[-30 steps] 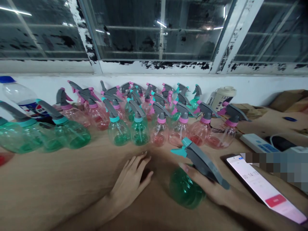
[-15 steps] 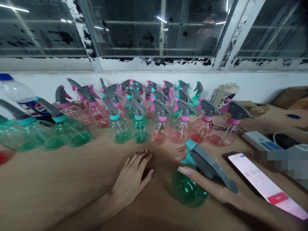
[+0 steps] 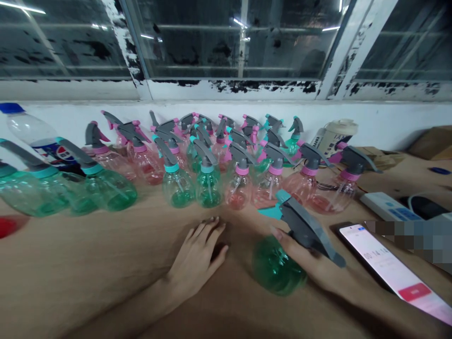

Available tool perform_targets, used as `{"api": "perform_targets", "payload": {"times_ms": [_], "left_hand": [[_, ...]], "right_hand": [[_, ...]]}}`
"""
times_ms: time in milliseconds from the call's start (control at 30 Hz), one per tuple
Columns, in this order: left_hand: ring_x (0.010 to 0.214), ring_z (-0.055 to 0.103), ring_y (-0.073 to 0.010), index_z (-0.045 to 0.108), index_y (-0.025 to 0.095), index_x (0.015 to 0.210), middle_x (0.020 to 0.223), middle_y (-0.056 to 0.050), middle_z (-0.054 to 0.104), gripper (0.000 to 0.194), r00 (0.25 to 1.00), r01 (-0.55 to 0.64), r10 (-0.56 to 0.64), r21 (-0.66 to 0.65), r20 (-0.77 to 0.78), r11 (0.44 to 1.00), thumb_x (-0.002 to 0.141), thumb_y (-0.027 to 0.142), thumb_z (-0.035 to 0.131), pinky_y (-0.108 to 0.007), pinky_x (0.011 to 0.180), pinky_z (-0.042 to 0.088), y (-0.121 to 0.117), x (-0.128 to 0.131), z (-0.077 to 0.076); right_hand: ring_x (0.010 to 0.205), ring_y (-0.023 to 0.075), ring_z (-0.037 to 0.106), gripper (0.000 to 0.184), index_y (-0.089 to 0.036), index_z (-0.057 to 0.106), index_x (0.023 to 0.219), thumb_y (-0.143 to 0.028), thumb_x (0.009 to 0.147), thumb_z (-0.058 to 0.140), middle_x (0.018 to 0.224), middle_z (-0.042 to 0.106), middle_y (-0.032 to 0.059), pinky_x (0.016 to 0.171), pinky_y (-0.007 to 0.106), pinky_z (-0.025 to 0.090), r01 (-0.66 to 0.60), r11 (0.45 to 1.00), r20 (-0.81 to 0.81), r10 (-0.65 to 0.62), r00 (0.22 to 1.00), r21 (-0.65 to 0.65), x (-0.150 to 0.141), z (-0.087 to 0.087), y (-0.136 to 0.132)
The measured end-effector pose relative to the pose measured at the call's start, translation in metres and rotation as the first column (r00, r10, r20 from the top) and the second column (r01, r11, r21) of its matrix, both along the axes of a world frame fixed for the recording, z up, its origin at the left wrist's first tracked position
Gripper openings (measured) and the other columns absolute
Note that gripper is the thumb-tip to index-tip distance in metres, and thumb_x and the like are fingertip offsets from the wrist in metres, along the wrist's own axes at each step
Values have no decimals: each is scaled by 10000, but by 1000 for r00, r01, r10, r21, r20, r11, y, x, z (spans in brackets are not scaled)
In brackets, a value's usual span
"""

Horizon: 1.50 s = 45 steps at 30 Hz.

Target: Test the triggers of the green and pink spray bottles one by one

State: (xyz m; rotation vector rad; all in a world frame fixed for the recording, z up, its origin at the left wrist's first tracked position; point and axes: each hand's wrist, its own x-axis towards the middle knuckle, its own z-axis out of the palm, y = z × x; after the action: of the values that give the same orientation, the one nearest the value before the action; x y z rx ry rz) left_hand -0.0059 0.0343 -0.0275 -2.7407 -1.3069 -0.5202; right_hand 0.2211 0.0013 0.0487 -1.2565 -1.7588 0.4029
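5 o'clock: your right hand (image 3: pixel 314 266) clasps the green spray bottle (image 3: pixel 273 266) | 7 o'clock: your left hand (image 3: pixel 197 254) lies empty, loosely spread | the bottle's trigger (image 3: pixel 271 212), pulled in moments ago, now juts out; one squeeze seems done | 12 o'clock: more sprayers (image 3: pixel 208 188)

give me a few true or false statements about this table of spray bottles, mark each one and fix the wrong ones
1. The right hand holds a green spray bottle. True.
2. The left hand also has its grip on that bottle. False: it rests on the table, apart from the bottle.
3. The phone lies to the right of the held bottle. True.
4. The held bottle's trigger is pink. False: it is turquoise.
5. The Pepsi bottle has a blue cap. True.
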Motion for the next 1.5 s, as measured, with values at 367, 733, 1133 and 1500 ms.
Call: {"api": "perform_targets", "payload": {"times_ms": [367, 733, 1133, 1500], "left_hand": [[1148, 471, -283, 469, 146, 1235, 1266, -114, 522, 375, 1000, -2, 2, 16, -15, 1000, 888, 287, 481, -466, 910, 397, 0, 1, -1], [1140, 480, -281, 478, 140, 1225, 1255, -120, 530, 367, 1000, -2, 2, 15, -3, 1000, 888, 285, 475, -469, 903, 405, 0, 0, -1], [1139, 477, -288, 511, 151, 1192, 1261, -116, 522, 332, 1000, 6, -6, 12, -11, 1000, 888, 282, 486, -479, 909, 396, 0, 0, -1], [1161, 467, -280, 520, 156, 1190, 1278, -112, 513, 328, 999, -19, 19, -15, -48, 1000, 890, 280, 479, -463, 930, 389, 0, 0, 0]], "right_hand": [[635, 181, 645, 152, -247, 568, 722, -392, 765, 563, 667, 656, 5, 614, 310, 534, -48, 996, -89, 41, 995, -71, 0, 8, -5], [569, 176, 581, 216, -261, 587, 703, -437, 807, 517, 602, 582, -6, 557, 318, 516, 21, 999, 18, -20, 1000, -29, 6, -2, 3], [510, 153, 509, 206, -253, 517, 642, -399, 788, 519, 568, 495, -25, 518, 313, 471, 6, 998, 55, -2, 998, -60, 3, 6, 1], [633, 165, 613, 149, -239, 555, 745, -363, 813, 508, 692, 623, 4, 600, 308, 504, -102, 995, -6, 102, 995, -17, 5, 3, 2]]}}
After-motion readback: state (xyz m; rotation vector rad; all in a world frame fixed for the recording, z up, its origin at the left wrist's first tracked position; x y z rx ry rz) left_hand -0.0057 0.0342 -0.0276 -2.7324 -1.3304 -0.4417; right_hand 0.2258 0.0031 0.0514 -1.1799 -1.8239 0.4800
